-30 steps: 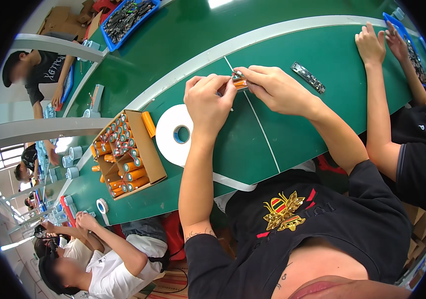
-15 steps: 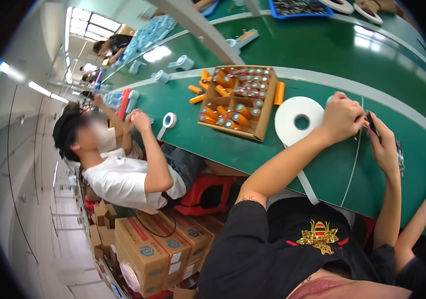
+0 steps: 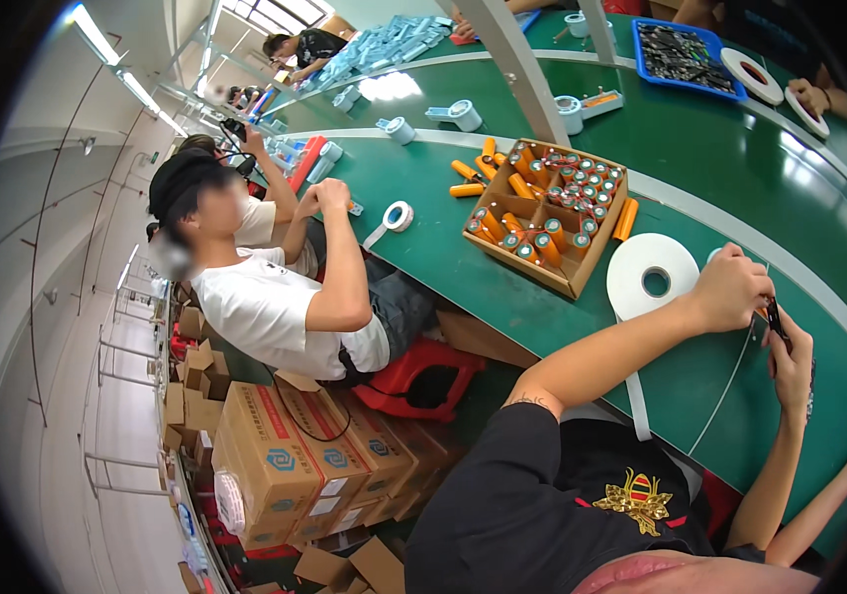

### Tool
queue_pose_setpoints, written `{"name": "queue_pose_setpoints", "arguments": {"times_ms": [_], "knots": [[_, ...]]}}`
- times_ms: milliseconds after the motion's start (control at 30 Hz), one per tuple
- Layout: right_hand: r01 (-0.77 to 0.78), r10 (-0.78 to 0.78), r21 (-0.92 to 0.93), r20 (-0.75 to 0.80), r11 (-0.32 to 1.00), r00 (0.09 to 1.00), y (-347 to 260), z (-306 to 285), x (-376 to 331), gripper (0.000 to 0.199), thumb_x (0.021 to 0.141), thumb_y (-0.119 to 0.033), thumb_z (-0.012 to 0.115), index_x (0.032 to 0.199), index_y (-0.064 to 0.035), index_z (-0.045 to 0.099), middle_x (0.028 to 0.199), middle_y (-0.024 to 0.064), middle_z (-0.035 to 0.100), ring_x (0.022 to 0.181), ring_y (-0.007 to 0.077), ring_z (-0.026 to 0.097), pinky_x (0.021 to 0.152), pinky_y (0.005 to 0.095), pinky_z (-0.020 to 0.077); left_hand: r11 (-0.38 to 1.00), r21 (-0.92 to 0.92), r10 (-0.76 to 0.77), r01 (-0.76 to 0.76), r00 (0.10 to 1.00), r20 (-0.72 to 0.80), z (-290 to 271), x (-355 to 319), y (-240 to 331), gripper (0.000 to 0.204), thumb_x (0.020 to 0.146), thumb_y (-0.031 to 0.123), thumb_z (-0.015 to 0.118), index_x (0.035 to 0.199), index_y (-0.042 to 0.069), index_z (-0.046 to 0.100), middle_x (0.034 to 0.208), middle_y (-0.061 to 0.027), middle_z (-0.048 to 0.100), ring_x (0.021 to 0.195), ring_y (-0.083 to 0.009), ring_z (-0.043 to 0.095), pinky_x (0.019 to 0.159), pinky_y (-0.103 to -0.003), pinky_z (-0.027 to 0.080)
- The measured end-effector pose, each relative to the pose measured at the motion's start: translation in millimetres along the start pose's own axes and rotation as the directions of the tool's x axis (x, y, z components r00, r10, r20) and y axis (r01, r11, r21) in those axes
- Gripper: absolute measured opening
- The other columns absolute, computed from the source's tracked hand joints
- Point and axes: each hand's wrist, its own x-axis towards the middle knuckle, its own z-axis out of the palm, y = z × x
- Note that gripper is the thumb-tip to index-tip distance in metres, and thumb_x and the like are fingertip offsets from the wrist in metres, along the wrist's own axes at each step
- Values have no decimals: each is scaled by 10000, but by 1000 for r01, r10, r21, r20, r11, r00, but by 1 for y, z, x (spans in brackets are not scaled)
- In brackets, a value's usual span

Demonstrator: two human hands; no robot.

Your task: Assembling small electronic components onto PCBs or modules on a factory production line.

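With my right hand (image 3: pixel 790 364) I am pinching a dark narrow piece (image 3: pixel 776 319) above the green tabletop (image 3: pixel 443 265), to the right of the large white tape roll (image 3: pixel 629 275). My left hand (image 3: pixel 733 289) is bent, with its fingertips gathered at the upper end of this piece, but I cannot tell whether they pinch it also. Further left stands a divided cardboard box (image 3: pixel 601 243) with orange cylindrical battery cells (image 3: pixel 548 248), and one orange cell (image 3: pixel 626 219) lies just beside it.
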Motion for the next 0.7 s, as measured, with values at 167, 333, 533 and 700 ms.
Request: {"name": "queue_pose_setpoints", "arguments": {"times_ms": [167,333,533,700], "knots": [[-31,30,-80,-7,996,1000,8,-6,-4,334,943,-47,508,1224,31,670,648,-15,537,454,27,407,402,216,271,1000,-11,-2,3,999,33,8,2,3,45,780,168,725,791,125,721,795,-23,697,811,-219,657,890,-400,411],[12,-12,17,4,1000,1000,-2,1,-6,331,934,-38,494,1203,44,668,636,-13,536,448,26,398,406,213,266,996,-67,-50,56,995,87,9,2,5,174,699,78,745,784,115,597,732,-47,647,768,-257,640,868,-385,396],[75,-73,-67,34,995,997,-21,10,-2,332,908,-18,504,1191,33,669,623,-11,518,464,44,407,425,232,287,987,-88,-113,133,973,199,-2,3,0,182,661,51,731,759,106,588,726,-63,645,752,-283,625,872,-396,386],[136,-130,-127,53,983,990,-13,4,-3,317,894,-11,516,1171,36,664,612,-6,507,483,52,413,437,241,300,990,-78,-106,120,981,161,-2,6,7,175,667,39,728,749,96,584,722,-67,652,755,-289,623,875,-400,382]]}}
